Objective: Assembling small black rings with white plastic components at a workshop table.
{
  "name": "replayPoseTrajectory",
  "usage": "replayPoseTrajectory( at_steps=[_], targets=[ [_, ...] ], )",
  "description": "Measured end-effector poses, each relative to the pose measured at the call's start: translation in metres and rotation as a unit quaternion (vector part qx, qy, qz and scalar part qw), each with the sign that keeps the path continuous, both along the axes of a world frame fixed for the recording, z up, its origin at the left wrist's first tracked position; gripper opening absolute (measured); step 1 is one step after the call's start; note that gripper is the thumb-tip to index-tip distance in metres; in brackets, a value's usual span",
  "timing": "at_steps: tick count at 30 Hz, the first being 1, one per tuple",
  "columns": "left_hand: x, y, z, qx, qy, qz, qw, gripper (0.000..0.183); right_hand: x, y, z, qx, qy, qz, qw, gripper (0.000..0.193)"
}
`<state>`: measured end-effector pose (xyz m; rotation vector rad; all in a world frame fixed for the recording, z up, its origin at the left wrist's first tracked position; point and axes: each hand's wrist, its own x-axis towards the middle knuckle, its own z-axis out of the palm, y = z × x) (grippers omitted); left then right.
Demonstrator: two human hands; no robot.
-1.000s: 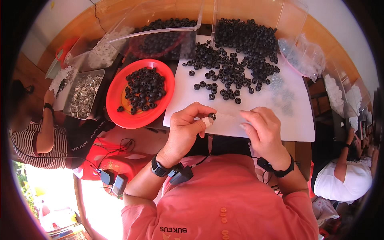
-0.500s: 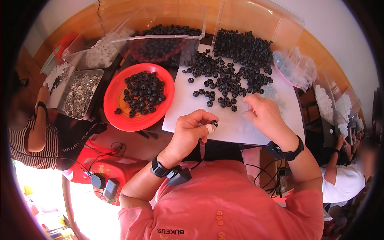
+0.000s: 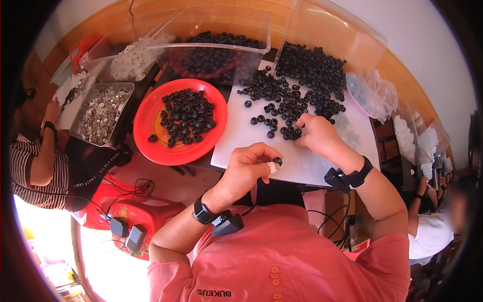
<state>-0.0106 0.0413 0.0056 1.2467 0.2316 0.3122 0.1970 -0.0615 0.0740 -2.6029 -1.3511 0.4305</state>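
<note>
My left hand point(image 3: 244, 168) pinches a small round black bead point(image 3: 277, 161) between thumb and fingertips, just above the near edge of the white board point(image 3: 234, 136). White tape wraps one of its fingertips. At the near edge of a loose spread of black beads point(image 3: 287, 105), my right hand point(image 3: 322, 137) has its thumb and index finger closed around a bead; the hold is partly hidden by the fingers. To my left, a red plate point(image 3: 144, 142) carries a heap of similar black beads point(image 3: 188, 116).
Clear plastic bins of black beads point(image 3: 312, 68) stand at the back. A metal tray point(image 3: 75, 135) of small shiny pieces lies far left. A plastic bag point(image 3: 377, 95) lies at the back right. People point(image 3: 48, 166) sit on both sides. Cables point(image 3: 347, 221) hang below the table.
My right hand has moved from the bare board beside the beads to the near edge of the loose spread. My left hand still holds its bead. The whole view has shifted slightly.
</note>
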Motion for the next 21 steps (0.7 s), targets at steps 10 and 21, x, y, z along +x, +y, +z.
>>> replayPoseTrajectory(
  at_steps=[10,21],
  targets=[
    [0.016,0.007,0.0,-0.057,-0.022,-0.016,0.998,0.021,-0.013,0.021,-0.005,0.057,0.189,-0.01,0.98,0.042],
    [0.015,0.025,0.001,-0.022,-0.029,0.109,0.993,0.02,-0.023,0.045,-0.017,0.177,0.355,0.028,0.917,0.032]
  ],
)
